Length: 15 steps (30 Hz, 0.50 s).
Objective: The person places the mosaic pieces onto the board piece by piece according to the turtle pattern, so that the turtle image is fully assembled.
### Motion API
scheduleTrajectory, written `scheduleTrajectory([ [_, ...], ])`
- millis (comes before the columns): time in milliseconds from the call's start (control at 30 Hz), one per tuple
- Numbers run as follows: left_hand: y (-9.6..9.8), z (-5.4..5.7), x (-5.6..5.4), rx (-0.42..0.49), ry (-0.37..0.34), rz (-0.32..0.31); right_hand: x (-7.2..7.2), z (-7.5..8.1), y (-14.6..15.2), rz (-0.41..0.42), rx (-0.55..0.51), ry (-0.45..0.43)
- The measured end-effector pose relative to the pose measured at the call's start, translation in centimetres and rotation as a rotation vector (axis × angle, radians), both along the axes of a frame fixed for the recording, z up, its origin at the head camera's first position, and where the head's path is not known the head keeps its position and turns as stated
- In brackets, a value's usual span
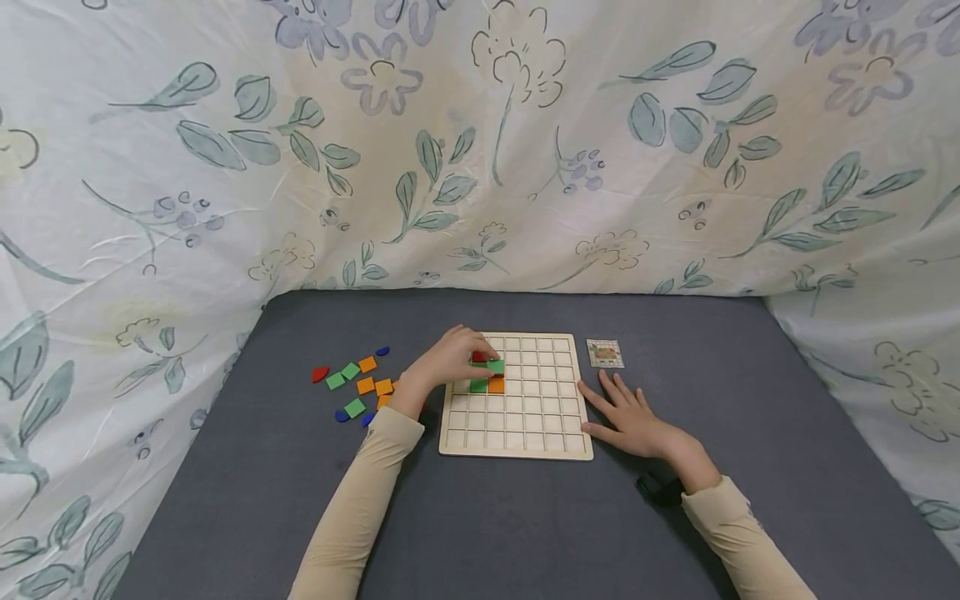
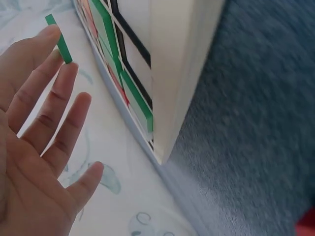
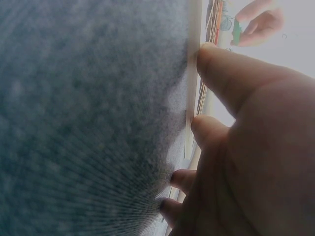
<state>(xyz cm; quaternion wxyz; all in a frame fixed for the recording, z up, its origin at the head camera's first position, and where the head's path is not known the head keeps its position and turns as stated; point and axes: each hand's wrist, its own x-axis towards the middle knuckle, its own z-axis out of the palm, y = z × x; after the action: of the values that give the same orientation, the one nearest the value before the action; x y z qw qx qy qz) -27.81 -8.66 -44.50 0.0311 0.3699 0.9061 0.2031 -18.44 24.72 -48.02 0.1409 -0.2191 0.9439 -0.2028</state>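
Observation:
My left hand is over the upper left part of a pale wooden grid board. Between thumb and fingertips it pinches a green square tile, held on edge above the board in the left wrist view. Beneath and beside it, a red tile, a green tile and an orange tile lie in the grid; the hand hides part of that area. At the board's right edge, my right hand has its fingers spread, with thumb and index fingertips touching the rim.
Left of the board lie loose pieces: several orange squares, green squares, a red rounded piece and blue rounded pieces. A small printed card lies beyond the right hand. Floral cloth encloses the grey tabletop.

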Motion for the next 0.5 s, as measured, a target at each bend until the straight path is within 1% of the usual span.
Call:
scheduleTrajectory([
  [200,0.6,-0.2,-0.3,0.031,-0.034,-0.037,0.1,0.2,-0.1,0.004,-0.010,0.008],
  [267,0.8,-0.3,-0.3,0.034,-0.047,-0.038,0.1,0.2,-0.2,0.004,-0.012,0.005],
  [333,1.0,-0.1,-0.3,0.026,-0.057,-0.033,0.1,0.3,-0.2,0.002,-0.012,0.002],
  [433,1.2,0.1,-0.2,0.006,-0.055,-0.030,0.0,0.1,-0.1,0.001,0.000,-0.005],
  [500,1.4,0.4,-0.2,-0.020,-0.027,-0.040,0.0,0.1,-0.1,0.001,-0.002,-0.002],
])
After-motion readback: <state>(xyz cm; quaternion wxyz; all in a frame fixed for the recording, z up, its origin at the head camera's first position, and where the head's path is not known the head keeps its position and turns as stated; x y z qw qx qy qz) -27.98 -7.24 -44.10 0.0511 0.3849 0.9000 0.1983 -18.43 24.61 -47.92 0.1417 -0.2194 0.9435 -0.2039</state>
